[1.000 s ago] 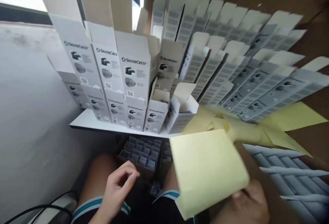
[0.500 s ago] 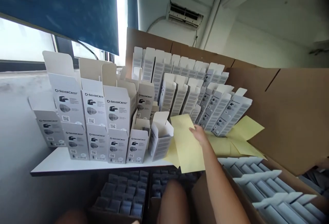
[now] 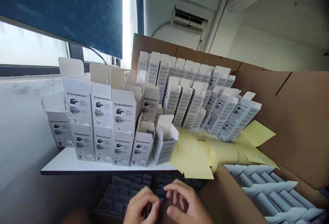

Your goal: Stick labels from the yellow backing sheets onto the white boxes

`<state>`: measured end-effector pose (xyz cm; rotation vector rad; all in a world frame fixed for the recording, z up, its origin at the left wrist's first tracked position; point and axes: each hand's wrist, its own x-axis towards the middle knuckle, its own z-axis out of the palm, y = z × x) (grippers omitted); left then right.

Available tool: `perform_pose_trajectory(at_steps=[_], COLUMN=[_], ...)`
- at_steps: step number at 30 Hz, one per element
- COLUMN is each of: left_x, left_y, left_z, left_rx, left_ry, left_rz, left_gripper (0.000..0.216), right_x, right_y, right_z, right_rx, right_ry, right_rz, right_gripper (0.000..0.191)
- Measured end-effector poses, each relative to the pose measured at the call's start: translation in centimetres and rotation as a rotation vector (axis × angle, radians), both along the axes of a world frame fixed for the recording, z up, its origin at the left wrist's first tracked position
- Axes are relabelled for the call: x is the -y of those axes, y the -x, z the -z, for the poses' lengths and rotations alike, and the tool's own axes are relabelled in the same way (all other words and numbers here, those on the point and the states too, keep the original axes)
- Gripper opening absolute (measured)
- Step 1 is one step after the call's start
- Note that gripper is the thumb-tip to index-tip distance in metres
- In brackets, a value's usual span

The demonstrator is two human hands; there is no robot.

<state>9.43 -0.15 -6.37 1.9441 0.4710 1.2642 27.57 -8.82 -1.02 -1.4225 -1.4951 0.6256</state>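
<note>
My left hand [image 3: 141, 206] and my right hand [image 3: 183, 201] are together low in the head view, fingers curled and touching each other. They hover over a carton of small dark grey packets [image 3: 128, 193] under the table edge. What the fingers hold, if anything, I cannot make out. Yellow paper sheets [image 3: 197, 155] lie loose on the white table [image 3: 64, 164], just beyond my hands. Open white SilverCrest boxes [image 3: 120, 114] stand in rows on the table.
More white boxes [image 3: 205, 100] lean in rows against brown cardboard walls [image 3: 300, 114]. A cardboard carton with grey-white dividers [image 3: 269, 193] stands at the right. A blue blind [image 3: 64, 8] and a window are at the back left.
My right hand let go of the yellow sheet on the table and came back down. Both hands now meet over the carton of dark packets. The view rose from my lap.
</note>
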Motion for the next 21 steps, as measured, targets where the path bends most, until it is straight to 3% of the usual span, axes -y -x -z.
perform_pose_trajectory(at_steps=[3, 8, 11, 14, 18, 21], left_x=[-0.7, -1.0, -1.7, -2.8, -4.7, -6.0], left_y=[-0.7, -1.2, -2.4, -4.5, -7.4, -8.8], left_z=[-1.7, -1.8, -0.9, -0.1, 0.6, 0.7], left_rx=[-0.002, 0.078, 0.127, 0.007, -0.13, -0.175], left_ry=[-0.093, 0.062, 0.143, 0.152, 0.13, 0.086], left_rz=[0.026, 0.046, -0.049, -0.116, -0.134, -0.19], left_gripper=[0.022, 0.014, 0.034, 0.071, 0.092, 0.102], right_x=[-0.1, -1.2, -3.1, -6.4, -10.0, -10.7], right_y=[2.5, 0.6, -2.2, -4.8, -6.0, -5.3], right_z=[0.3, -1.6, -1.6, -0.7, 1.2, 2.7], right_rx=[-0.003, -0.034, -0.196, -0.41, -0.619, -0.653], right_ry=[-0.038, -0.136, -0.286, -0.381, -0.29, -0.223], right_rz=[0.069, 0.064, 0.055, 0.086, 0.024, 0.027], right_gripper=[0.03, 0.026, 0.026, 0.025, 0.029, 0.032])
